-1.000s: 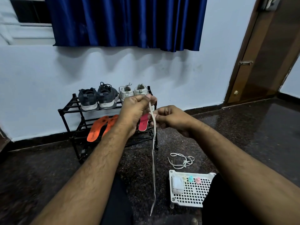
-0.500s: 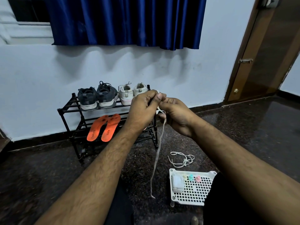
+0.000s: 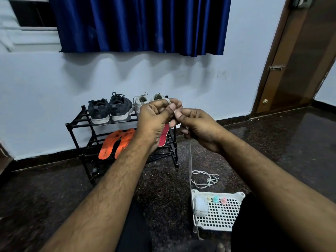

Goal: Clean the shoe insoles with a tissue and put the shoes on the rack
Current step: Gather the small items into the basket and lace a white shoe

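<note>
Left hand (image 3: pixel 154 119), right hand (image 3: pixel 198 126) pinch flat white shoelace (image 3: pixel 190 160).

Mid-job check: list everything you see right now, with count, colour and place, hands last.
shoe rack: 1, black, against the wall
dark shoes: 2, dark grey, top shelf, left
white shoes: 2, off-white, top shelf, right, partly behind the hands
orange insoles: 2, orange, lower shelf
red insole: 1 seen, red, lower shelf, mostly hidden
held shoelace: 1, white, hanging from the hands to the floor
loose shoelace: 1, white, heaped on the floor
tray: 1, white perforated, on the floor
white bundle: 1, in the tray
small caps: 3, yellow, teal, pink, in the tray
curtain: 1, blue
door: 1, brown
left hand: pinches the lace
right hand: pinches the lace
</note>
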Demonstrator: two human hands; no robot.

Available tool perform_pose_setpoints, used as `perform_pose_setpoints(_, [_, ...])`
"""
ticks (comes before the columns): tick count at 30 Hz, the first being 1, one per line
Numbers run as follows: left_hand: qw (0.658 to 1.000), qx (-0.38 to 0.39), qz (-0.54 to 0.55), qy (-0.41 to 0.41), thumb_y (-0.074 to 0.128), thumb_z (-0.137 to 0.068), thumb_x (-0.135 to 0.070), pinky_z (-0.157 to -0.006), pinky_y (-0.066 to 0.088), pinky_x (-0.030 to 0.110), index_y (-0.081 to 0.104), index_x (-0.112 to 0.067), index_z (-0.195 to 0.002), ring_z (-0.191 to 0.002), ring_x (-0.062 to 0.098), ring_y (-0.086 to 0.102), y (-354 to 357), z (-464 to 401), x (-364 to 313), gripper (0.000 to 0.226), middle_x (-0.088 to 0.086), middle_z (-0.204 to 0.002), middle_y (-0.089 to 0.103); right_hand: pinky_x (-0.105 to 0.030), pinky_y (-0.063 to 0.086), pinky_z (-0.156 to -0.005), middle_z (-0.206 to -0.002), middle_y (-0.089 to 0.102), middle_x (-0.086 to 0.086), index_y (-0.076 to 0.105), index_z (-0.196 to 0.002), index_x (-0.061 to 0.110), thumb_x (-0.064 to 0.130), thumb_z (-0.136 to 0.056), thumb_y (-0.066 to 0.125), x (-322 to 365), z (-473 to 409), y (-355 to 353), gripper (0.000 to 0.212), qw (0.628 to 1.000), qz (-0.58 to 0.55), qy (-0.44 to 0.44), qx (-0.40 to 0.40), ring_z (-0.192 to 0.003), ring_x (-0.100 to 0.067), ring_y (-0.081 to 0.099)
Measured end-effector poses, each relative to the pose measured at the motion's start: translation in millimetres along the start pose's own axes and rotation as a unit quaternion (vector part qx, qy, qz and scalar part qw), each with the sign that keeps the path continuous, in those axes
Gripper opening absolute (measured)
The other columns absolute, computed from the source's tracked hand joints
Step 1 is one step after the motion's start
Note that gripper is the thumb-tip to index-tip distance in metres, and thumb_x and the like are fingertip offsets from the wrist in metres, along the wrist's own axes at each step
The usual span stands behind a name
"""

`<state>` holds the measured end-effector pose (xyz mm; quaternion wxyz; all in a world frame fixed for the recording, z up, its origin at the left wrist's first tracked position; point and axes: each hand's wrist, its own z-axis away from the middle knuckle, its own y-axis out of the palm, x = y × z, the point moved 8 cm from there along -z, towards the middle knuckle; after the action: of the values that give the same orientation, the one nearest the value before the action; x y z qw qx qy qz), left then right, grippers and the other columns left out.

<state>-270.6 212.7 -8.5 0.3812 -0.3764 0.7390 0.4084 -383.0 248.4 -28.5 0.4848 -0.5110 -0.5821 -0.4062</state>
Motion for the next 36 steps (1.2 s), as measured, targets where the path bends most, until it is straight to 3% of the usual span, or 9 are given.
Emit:
perform_pose_setpoints(5, [0.998, -0.031, 0.039, -0.030, 0.060, -0.097, 0.000, -0.048, 0.056, 0.026, 0.062, 0.008, -0.114, -0.081, 0.030, 0.073, -8, -1, 0, 0.019, 0.024, -0.103, 0.073, -0.024, 0.028, -0.053, -0.088, 0.070, 0.001, 0.068, -0.118, 0.011, 0.023, -0.103, 0.053, -6, -1, 9, 0.024, 1.000, 0.003, 0.005, 0.024, -0.055, -0.007, 0.039])
perform_pose_setpoints(11, [0.990, -0.044, 0.136, -0.022, 0.056, -0.098, 0.000, -0.081, 0.062, 0.033, 0.061, 0.006, -0.113, -0.091, 0.027, 0.075, -14, -6, -4, 0.017, 0.016, -0.094, 0.076, -0.024, 0.027, -0.051, -0.074, 0.063, 0.000, 0.071, -0.108, 0.007, 0.032, -0.105, 0.049, -25, 0, 8, 0.034, 0.987, 0.126, 0.066, 0.078, -0.055, -0.009, 0.038])
perform_pose_setpoints(15, [0.988, 0.002, 0.148, -0.051, 0.055, -0.099, -0.003, -0.080, 0.061, 0.030, 0.061, 0.007, -0.116, -0.092, 0.026, 0.075, -6, -6, -2, 0.020, 0.015, -0.097, 0.076, -0.024, 0.029, -0.047, -0.066, 0.061, 0.001, 0.071, -0.101, 0.008, 0.034, -0.105, 0.049, -39, -6, 3, 0.035, 0.976, 0.181, 0.087, 0.080, -0.051, -0.011, 0.037])
perform_pose_setpoints(18, [0.991, 0.043, 0.105, -0.074, 0.057, -0.098, -0.005, -0.075, 0.061, 0.026, 0.061, 0.008, -0.118, -0.088, 0.025, 0.075, 2, -4, 5, 0.023, 0.014, -0.094, 0.075, -0.024, 0.029, -0.046, -0.065, 0.062, -0.001, 0.072, -0.092, 0.011, 0.035, -0.104, 0.050, -38, -12, -6, 0.035, 0.975, 0.202, 0.082, 0.043, -0.050, -0.010, 0.039])
perform_pose_setpoints(20, [0.993, 0.076, 0.047, -0.081, 0.057, -0.098, -0.006, -0.065, 0.060, 0.025, 0.062, 0.007, -0.116, -0.075, 0.018, 0.073, 6, -4, 11, 0.023, 0.009, -0.085, 0.074, -0.020, 0.030, -0.044, -0.065, 0.062, -0.003, 0.073, -0.086, 0.014, 0.037, -0.103, 0.053, -35, -17, -15, 0.035, 0.972, 0.222, 0.078, 0.015, -0.048, -0.008, 0.041])
perform_pose_setpoints(24, [0.983, 0.130, -0.068, -0.111, 0.052, -0.103, -0.012, -0.049, 0.045, 0.020, 0.065, 0.009, -0.111, -0.047, 0.005, 0.048, 10, -3, 27, 0.026, 0.002, -0.064, 0.058, -0.007, 0.033, -0.046, -0.067, 0.065, -0.003, 0.075, -0.089, 0.007, 0.032, -0.100, 0.060, -33, -25, -31, 0.032, 0.954, 0.291, 0.070, -0.009, -0.047, 0.003, 0.047])
perform_pose_setpoints(28, [0.925, 0.199, -0.278, -0.168, 0.050, -0.105, -0.031, -0.047, 0.026, 0.022, 0.073, -0.004, -0.095, -0.048, 0.008, 0.034, 1, 0, 57, 0.037, -0.005, -0.054, 0.050, -0.019, 0.040, -0.055, -0.059, 0.063, 0.006, 0.068, -0.071, 0.017, 0.023, -0.099, 0.060, -35, -35, -46, 0.030, 0.934, 0.352, 0.061, -0.018, -0.050, -0.001, 0.049])
perform_pose_setpoints(32, [0.902, 0.113, -0.309, -0.280, 0.034, -0.104, -0.057, -0.045, 0.024, 0.022, 0.072, -0.005, -0.087, -0.043, 0.008, 0.031, -16, 0, 78, 0.066, -0.002, -0.053, 0.053, -0.027, 0.032, -0.053, -0.057, 0.049, 0.001, 0.069, -0.074, 0.013, 0.041, -0.099, 0.058, -30, -46, -57, 0.039, 0.936, 0.343, 0.017, -0.074, -0.050, -0.009, 0.038])
perform_pose_setpoints(36, [0.935, 0.014, -0.231, -0.270, 0.019, -0.099, -0.069, -0.048, 0.025, 0.023, 0.061, -0.015, -0.085, -0.045, 0.007, 0.033, -27, -13, 74, 0.070, 0.004, -0.065, 0.059, -0.036, 0.047, -0.066, -0.068, 0.068, 0.001, 0.068, -0.079, 0.017, 0.041, -0.103, 0.050, -12, -47, -28, 0.039, 0.925, 0.368, -0.053, -0.083, -0.062, -0.012, 0.057])
